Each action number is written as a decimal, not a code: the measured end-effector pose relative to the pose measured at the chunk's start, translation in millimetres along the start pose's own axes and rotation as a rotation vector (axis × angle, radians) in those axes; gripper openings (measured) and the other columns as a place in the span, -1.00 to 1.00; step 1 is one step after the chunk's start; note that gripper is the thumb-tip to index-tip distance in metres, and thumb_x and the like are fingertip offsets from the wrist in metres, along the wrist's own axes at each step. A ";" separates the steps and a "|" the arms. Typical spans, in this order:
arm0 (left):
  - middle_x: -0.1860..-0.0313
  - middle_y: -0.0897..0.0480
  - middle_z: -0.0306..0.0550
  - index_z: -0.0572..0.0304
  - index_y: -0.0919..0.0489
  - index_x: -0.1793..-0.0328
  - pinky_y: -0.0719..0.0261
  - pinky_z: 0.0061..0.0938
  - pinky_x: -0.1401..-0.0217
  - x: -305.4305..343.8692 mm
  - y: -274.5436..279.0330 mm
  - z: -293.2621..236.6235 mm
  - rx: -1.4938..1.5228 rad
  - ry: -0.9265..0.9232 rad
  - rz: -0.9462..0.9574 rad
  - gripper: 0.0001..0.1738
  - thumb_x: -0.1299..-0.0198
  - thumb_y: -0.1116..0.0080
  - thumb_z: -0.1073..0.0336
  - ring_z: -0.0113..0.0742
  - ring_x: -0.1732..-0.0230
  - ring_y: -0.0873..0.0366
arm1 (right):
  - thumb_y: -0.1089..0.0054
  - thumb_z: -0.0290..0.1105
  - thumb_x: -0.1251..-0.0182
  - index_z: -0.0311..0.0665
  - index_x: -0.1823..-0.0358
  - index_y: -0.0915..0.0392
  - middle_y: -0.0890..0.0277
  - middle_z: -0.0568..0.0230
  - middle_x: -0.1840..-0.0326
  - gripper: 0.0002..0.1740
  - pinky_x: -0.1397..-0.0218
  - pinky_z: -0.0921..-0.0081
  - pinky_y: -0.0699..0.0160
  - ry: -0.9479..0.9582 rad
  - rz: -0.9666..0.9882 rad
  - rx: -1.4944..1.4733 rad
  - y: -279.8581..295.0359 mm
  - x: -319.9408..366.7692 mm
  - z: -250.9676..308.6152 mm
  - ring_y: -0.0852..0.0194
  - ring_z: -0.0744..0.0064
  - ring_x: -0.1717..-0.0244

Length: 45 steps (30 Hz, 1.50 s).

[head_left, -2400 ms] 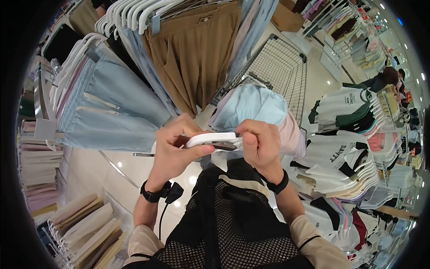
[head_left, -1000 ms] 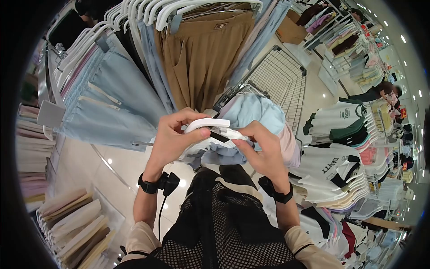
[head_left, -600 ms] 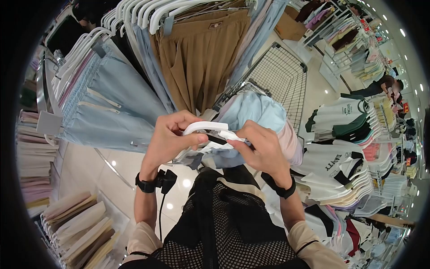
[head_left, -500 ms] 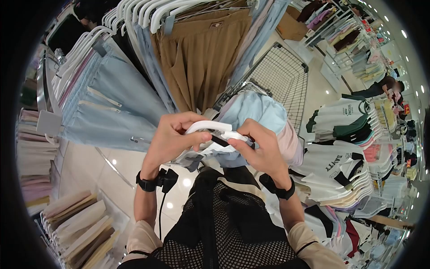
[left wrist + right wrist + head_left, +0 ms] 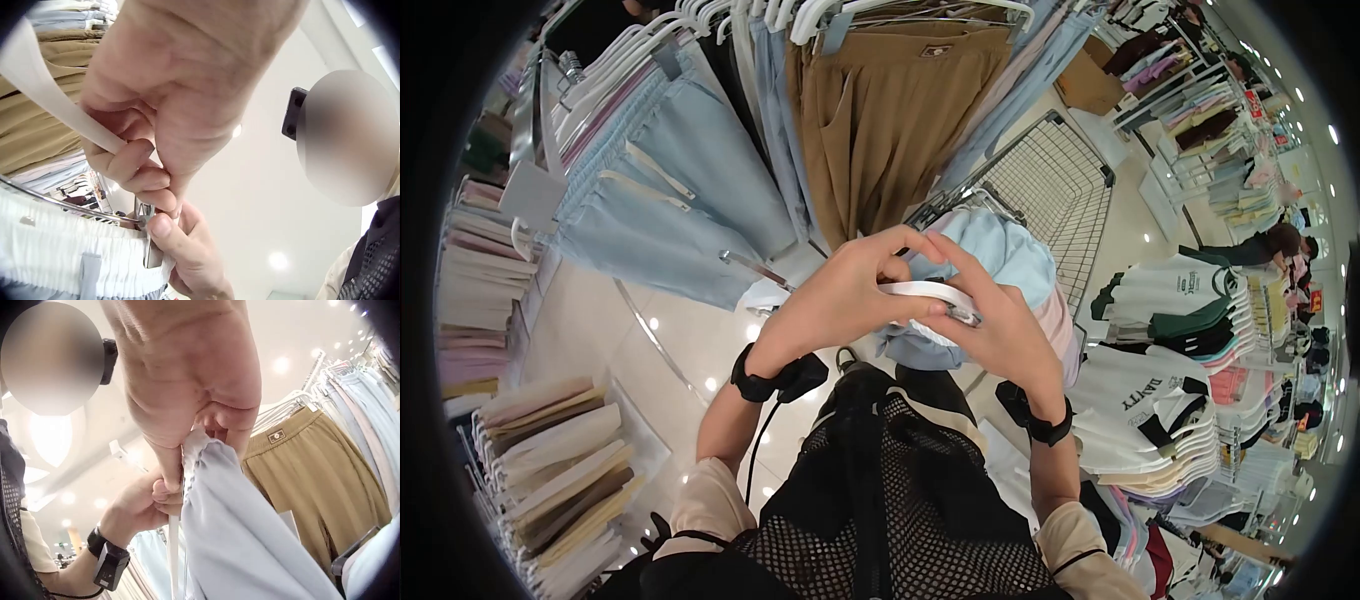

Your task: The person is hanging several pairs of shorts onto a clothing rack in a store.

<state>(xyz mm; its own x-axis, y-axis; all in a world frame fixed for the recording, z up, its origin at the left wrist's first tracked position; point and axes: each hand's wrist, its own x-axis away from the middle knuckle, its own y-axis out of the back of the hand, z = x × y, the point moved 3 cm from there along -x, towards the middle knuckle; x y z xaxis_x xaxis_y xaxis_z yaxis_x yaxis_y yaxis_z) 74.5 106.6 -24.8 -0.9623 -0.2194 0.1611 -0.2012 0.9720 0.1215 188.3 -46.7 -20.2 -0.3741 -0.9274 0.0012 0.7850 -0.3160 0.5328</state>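
Both hands meet over a white hanger in the head view. The left hand curls its fingers round the hanger; in the left wrist view its fingertips lie close to a metal clip. The right hand pinches the gathered waistband of light blue-grey trousers beside the clip, seen in the right wrist view. A white elastic waistband hangs below a metal rod in the left wrist view. The exact hold of the clip is hidden by fingers.
Brown trousers and light blue trousers hang on racks ahead and left. A wire cart stands beyond the hands, with pale blue and pink clothes near it. T-shirts hang at the right; folded clothes sit at lower left.
The left hand has moved right along the hanger, and the two hands now touch. The hanger has turned so less of it shows. The head view has shifted slightly.
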 end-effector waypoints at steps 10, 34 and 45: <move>-0.26 -0.63 0.05 0.26 -0.54 -0.32 -0.51 -0.25 -0.36 110.7 57.0 23.6 -0.446 -0.482 -1.052 -0.52 -0.27 -0.34 0.46 -0.11 -0.30 -0.57 | -0.32 -0.38 -0.44 -0.37 -0.20 -0.58 -0.66 0.35 0.22 -0.63 0.11 0.64 -0.54 -0.030 -0.421 -0.319 24.5 9.4 -26.2 -0.55 0.63 0.23; 0.13 -0.65 -0.20 0.24 -0.58 -0.20 -0.49 -0.57 -0.04 161.5 150.1 62.2 0.030 -0.298 -1.044 -0.62 -0.59 -0.03 0.07 -0.54 0.11 -0.54 | -0.15 -0.40 -0.58 -0.35 -0.27 -0.40 -0.66 0.24 0.09 -0.66 -0.06 0.55 -0.58 0.252 0.011 -0.573 -21.9 -119.2 14.7 -0.61 0.53 0.03; 0.09 -0.67 -0.19 0.26 -0.59 -0.25 -0.50 -0.55 -0.06 192.2 159.9 35.4 -0.031 -0.372 -1.139 -0.59 -0.59 -0.03 0.06 -0.51 0.07 -0.56 | -0.20 -0.27 -0.59 -0.28 0.09 -0.60 -0.52 0.54 0.37 -0.80 0.26 0.73 -0.26 0.359 -0.147 -0.446 -46.9 -155.8 47.3 -0.32 0.79 0.33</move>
<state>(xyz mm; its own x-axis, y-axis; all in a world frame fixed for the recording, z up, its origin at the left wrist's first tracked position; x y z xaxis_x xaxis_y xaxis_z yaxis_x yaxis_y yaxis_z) -149.1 222.8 -9.1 -0.2294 -0.9096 -0.3464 -0.9721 0.2318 0.0349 186.5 122.1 -5.3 -0.3649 -0.8528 -0.3736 0.8986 -0.4277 0.0984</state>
